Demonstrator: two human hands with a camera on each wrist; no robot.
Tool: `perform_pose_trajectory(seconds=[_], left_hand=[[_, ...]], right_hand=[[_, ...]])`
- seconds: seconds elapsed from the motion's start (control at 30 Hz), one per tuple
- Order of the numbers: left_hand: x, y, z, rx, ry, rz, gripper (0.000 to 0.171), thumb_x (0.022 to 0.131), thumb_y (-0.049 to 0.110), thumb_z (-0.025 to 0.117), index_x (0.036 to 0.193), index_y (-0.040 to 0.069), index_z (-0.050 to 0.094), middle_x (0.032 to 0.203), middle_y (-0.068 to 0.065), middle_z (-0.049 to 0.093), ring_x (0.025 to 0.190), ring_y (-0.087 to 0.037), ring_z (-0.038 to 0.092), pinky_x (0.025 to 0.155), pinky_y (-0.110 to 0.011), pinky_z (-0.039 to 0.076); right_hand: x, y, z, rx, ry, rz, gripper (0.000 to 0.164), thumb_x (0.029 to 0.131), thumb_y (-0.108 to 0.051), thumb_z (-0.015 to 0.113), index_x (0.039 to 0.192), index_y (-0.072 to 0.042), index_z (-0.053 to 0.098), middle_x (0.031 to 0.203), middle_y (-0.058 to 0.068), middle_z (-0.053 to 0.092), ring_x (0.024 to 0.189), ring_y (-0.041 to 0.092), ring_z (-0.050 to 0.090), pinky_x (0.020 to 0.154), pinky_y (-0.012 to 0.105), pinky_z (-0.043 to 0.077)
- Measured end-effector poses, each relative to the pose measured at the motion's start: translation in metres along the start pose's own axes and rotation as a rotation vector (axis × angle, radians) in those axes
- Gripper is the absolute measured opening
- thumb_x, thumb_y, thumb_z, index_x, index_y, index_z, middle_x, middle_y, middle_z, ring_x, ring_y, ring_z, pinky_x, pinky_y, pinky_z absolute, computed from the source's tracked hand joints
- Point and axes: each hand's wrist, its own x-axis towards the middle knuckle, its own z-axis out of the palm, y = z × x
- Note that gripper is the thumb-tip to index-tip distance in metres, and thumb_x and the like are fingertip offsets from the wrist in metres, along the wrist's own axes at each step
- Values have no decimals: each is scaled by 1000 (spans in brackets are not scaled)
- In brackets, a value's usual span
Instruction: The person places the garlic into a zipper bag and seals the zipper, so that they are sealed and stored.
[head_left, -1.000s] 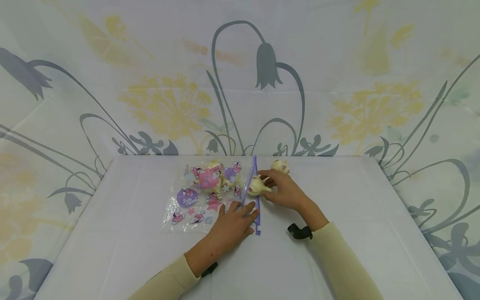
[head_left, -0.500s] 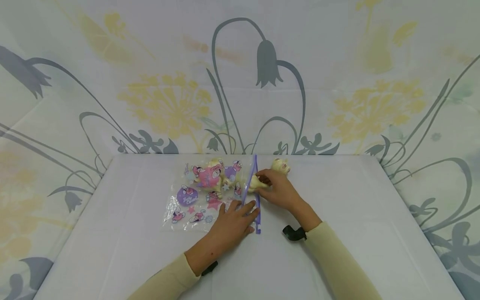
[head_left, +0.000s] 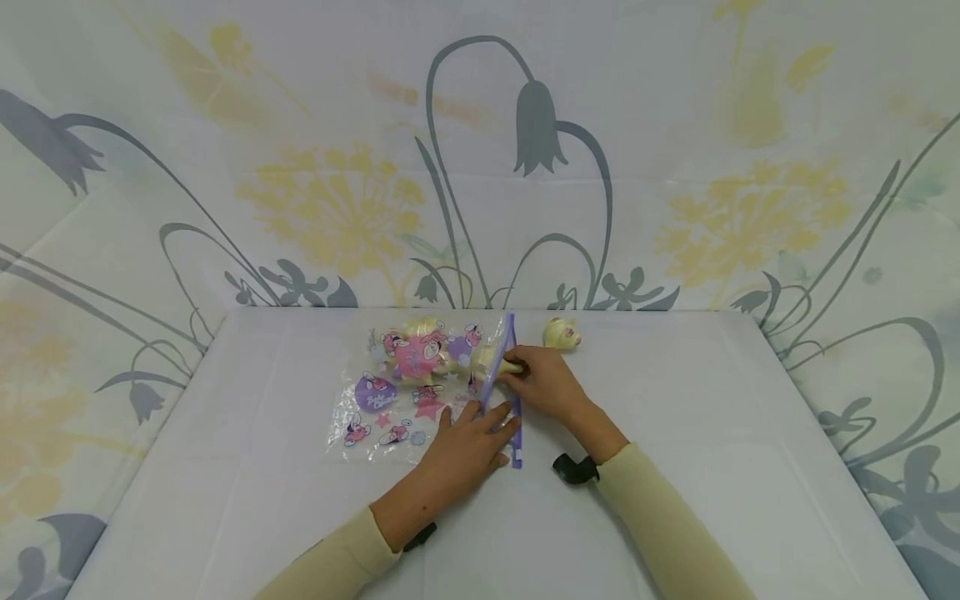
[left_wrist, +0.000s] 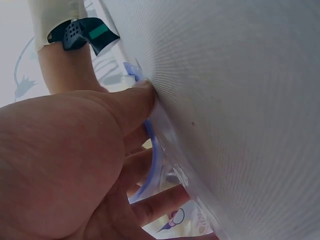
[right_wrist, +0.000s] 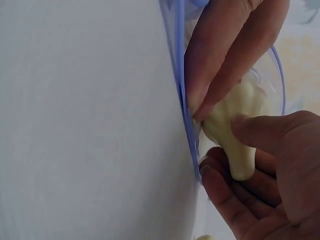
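Observation:
A clear zip bag [head_left: 375, 392] with pink and purple prints lies flat, its purple-edged mouth facing right. My left hand [head_left: 465, 446] rests on the bag's lower right part with fingers spread, the fingertips by the mouth. With my right hand [head_left: 551, 383] I hold a pale garlic bulb [right_wrist: 227, 117] by its stem end, thumb on one side and fingers on the other. In the head view, the bulb's body is inside the mouth, under the film. More garlic [head_left: 426, 325] shows through the bag farther in, partly covered by the prints.
Another garlic bulb [head_left: 561, 333] lies on the white table [head_left: 712, 392] behind my right hand, near the back edge. A flower-patterned curtain [head_left: 480, 208] rises behind the table. Each wrist bears a dark camera mount [head_left: 575, 469].
My right hand has moved left, carrying the garlic bulb from the bag's mouth to under the film. My left hand has stayed in place on the bag.

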Motion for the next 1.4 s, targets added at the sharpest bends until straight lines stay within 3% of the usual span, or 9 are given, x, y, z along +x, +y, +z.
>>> perform_pose_trajectory(seconds=[0.17,0.37,0.63,0.73,0.93,1.1,1.4], left_hand=[[0,0,0,2,-10,1,53,103,44,67,153,26,60,162,4,49,138,-30,51,100,-66,53],[0,-1,2,-26,-6,-3,53,103,43,68,152,26,61,161,4,50,142,-30,49,102,-69,51],[0,-2,2,-28,20,1,53,102,43,70,151,26,61,159,4,51,142,-28,49,100,-69,52],[0,-2,1,-35,22,2,53,102,42,70,151,25,62,160,4,51,143,-28,49,100,-69,52],[-1,0,1,-43,42,13,53,101,42,72,150,24,62,156,3,53,139,-28,51,99,-68,53],[-1,0,1,-24,34,10,54,102,42,71,153,25,60,156,4,53,139,-26,50,100,-68,52],[-2,-1,1,-16,34,5,55,101,43,71,153,25,60,155,4,53,138,-26,50,99,-66,53]], right_hand=[[5,-2,7,-24,34,-33,11,94,-13,83,93,-6,74,82,0,70,74,10,62,69,30,55],[14,-3,18,8,88,-31,23,92,-12,82,76,-11,66,72,-3,65,67,9,56,64,27,49],[26,-4,27,99,128,57,5,88,-5,78,84,-6,76,76,2,72,71,13,64,69,30,55],[28,-3,29,105,157,50,5,87,-4,76,82,-6,75,72,1,70,66,12,60,65,29,51],[30,0,40,118,195,64,20,92,-5,70,72,-7,66,59,-4,50,56,11,41,54,27,34],[33,-7,45,119,224,53,13,92,-6,74,79,-3,70,69,3,61,64,14,49,61,31,42],[27,-6,34,76,133,15,5,85,2,70,88,-2,68,85,10,64,77,22,54,72,38,47]])
